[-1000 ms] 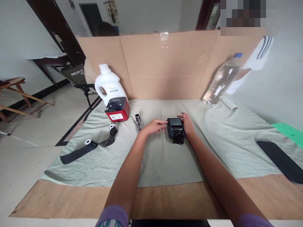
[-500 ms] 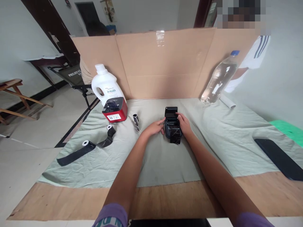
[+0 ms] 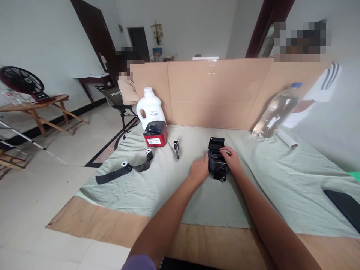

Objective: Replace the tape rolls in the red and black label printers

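A small black portable printer (image 3: 211,165) lies on the green cloth in front of me, its hinged lid (image 3: 216,143) raised at the far end. A strip of shiny black paper (image 3: 219,173) hangs over its near edge. My left hand (image 3: 200,168) presses along the printer's left side, fingers together. My right hand (image 3: 232,159) grips the right side, thumb and fingertips near the base of the lid. To the left lies a small dark paper roll (image 3: 176,146), partly unrolled. Beyond it are two more black rolls with white cores, a nearer roll (image 3: 124,165) and a farther roll (image 3: 149,152).
A red and black boxy device (image 3: 155,139) stands before a white detergent jug (image 3: 150,107). Cardboard (image 3: 213,90) walls off the back. At right are a clear bottle (image 3: 277,112), a white tube (image 3: 287,138) and a dark flat phone-like object (image 3: 341,204). Two people sit beyond the cardboard.
The view has tilted up and turned left. My left hand's fingers, spread at the printer before, now lie together along its side. The lid stays raised.
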Available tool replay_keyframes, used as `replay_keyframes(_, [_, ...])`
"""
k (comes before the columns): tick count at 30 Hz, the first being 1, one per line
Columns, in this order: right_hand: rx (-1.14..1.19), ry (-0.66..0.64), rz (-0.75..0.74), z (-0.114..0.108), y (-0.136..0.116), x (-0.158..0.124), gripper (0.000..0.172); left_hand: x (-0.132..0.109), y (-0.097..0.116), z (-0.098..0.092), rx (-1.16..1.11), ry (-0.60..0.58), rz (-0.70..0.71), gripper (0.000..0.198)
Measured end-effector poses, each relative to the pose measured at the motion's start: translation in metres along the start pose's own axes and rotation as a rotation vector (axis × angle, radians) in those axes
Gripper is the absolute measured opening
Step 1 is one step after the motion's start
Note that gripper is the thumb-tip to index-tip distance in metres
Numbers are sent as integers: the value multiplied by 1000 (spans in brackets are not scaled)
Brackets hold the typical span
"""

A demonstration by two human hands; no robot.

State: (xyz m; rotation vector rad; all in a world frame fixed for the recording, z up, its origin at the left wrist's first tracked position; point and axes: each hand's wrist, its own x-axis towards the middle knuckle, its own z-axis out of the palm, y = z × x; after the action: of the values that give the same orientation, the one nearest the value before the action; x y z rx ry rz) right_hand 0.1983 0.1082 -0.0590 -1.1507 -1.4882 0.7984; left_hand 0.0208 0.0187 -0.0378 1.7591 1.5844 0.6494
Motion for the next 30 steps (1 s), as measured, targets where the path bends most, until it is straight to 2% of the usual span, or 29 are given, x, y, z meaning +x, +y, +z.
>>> replay_keyframes(3, [-209,-104,-70,-9,-5,5,27,-30,-1,15,307,153,131,65])
replay_keyframes(5, [-396,-222,-84,-17,-13,12,24,-45,-3,24,402,181,174,67])
replay_keyframes(7, [-550,-376,-37,-24,-25,22,23,-55,-5,30,446,190,217,70])
replay_keyframes(11, [-855,-618,83,-22,-52,45,28,-57,-8,33,454,180,255,73])
replay_keyframes(14, [-1059,-688,102,-9,-65,54,28,-54,-8,32,439,175,256,75])
replay_keyframes(16, [-1108,-693,91,-2,-69,56,27,-54,-8,31,425,172,258,75])
replay_keyframes(19, [-1095,-643,20,-2,-74,59,25,-54,-6,29,401,169,264,76])
replay_keyframes(22, [-965,-462,-28,-10,-89,66,22,-54,-6,27,380,157,274,76])
replay_keyframes(25, [-786,-307,-20,-7,-120,68,25,-52,-8,27,368,154,278,75])
replay_keyframes(27, [-530,-330,20,9,-148,62,24,-50,-9,28,363,154,276,74])
replay_keyframes(29, [-196,-401,90,38,-175,51,31,-50,-10,29,353,157,280,74])
replay_keyframes(30, [-107,-445,104,55,-187,45,34,-51,-10,29,348,165,287,74])
